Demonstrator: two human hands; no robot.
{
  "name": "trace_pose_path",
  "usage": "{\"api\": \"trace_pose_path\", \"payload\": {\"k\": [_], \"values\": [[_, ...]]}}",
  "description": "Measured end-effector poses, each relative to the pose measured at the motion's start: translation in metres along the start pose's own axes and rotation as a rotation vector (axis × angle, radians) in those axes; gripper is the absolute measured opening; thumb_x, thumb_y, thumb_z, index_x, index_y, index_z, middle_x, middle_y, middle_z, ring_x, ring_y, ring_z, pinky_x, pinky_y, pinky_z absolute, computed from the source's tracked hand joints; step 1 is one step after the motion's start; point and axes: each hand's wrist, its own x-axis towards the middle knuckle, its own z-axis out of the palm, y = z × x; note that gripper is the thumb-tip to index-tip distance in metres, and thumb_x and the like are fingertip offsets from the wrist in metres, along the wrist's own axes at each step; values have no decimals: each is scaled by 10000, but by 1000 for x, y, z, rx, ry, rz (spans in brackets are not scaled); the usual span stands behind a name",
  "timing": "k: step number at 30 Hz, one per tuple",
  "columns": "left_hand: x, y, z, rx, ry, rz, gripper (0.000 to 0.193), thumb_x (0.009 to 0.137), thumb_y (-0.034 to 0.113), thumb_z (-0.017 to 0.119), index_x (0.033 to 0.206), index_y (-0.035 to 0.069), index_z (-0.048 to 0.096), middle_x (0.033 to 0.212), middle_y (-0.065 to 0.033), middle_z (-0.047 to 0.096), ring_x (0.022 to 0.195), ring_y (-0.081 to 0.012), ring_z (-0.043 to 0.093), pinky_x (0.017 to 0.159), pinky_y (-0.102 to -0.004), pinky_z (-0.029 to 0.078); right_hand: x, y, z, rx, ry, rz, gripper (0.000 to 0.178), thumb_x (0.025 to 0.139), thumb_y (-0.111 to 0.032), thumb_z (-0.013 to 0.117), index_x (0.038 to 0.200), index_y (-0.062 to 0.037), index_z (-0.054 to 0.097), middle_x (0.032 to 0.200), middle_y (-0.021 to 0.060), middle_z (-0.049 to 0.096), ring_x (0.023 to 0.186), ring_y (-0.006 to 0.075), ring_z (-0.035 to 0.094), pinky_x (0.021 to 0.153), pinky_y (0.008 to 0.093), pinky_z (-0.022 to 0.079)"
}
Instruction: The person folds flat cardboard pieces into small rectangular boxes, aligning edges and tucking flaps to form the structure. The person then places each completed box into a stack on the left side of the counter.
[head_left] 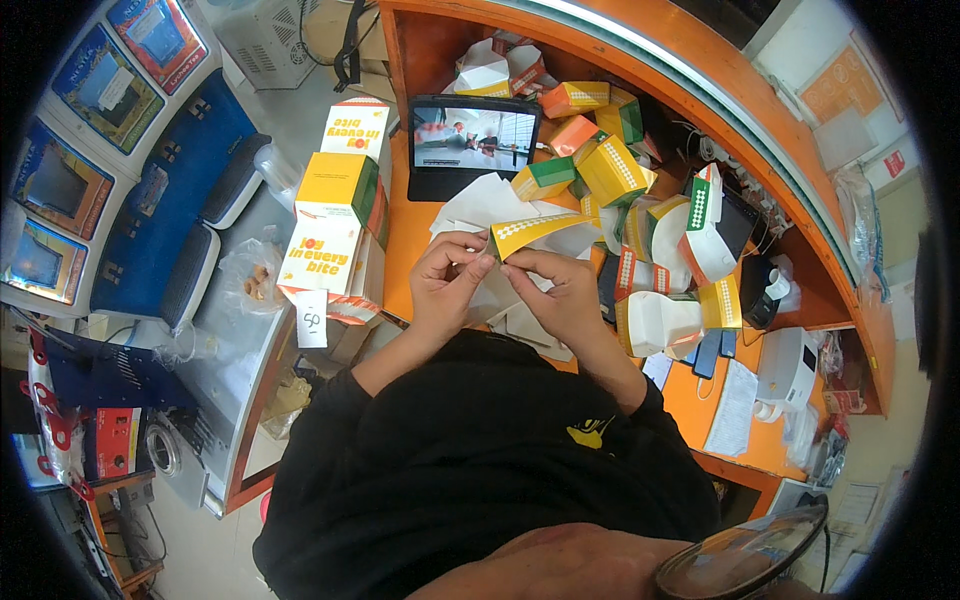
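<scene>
Between my two hands is a partly folded food carton [545, 232], yellow with white dots along one edge and a green strip at its left corner. My left hand [447, 277] pinches that left corner between thumb and fingers. Just to its right, my right hand [562, 292] grips the lower edge, its thumb close to the left one. Under and behind the carton lie flat white carton sheets [480, 203] on the orange counter. Many folded cartons [613, 172] in yellow, green and orange are heaped to the right of my hands.
A tablet [473, 140] stands at the back of the counter. Stacked printed boxes [335, 205] rise at the left, beside a drink dispenser [150, 190] and a plastic bag [252, 275]. Phones [708, 352], a paper sheet [735, 405] and a white device [788, 368] lie at right.
</scene>
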Motion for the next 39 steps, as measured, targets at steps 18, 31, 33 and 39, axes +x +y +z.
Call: {"api": "trace_pose_path", "payload": {"k": [18,31,33,39], "values": [[-3,5,10,-96,-93,-163,488,952,208,684,1378,46,510,1309,-77,514,1212,-185,535,996,-314,435,-3,16,9,362,-59,72,185,936,-85,670,1077,35,683,1121,132,694,1047,189,656,928,324,500],[1,1,-9,96,-196,20,451,1040,247,416,1407,-11,370,1313,-151,481,1236,-219,473,1049,-374,376,1,13,-31,-91,507,121,159,829,-90,765,958,-29,694,976,99,687,867,201,645,759,316,499],[4,-2,-6,199,-67,63,419,1037,221,428,1390,3,371,1302,-154,487,1248,-228,479,1060,-381,380,0,14,-34,52,493,296,159,814,-78,787,936,-31,696,907,86,691,805,192,650,706,284,496],[6,8,-15,-27,-157,-127,347,1021,236,519,1285,40,407,1283,-167,516,1220,-275,549,1078,-440,430,-3,4,-31,-226,619,-181,126,809,-34,777,907,-39,697,898,80,702,795,197,663,669,275,503]]}}
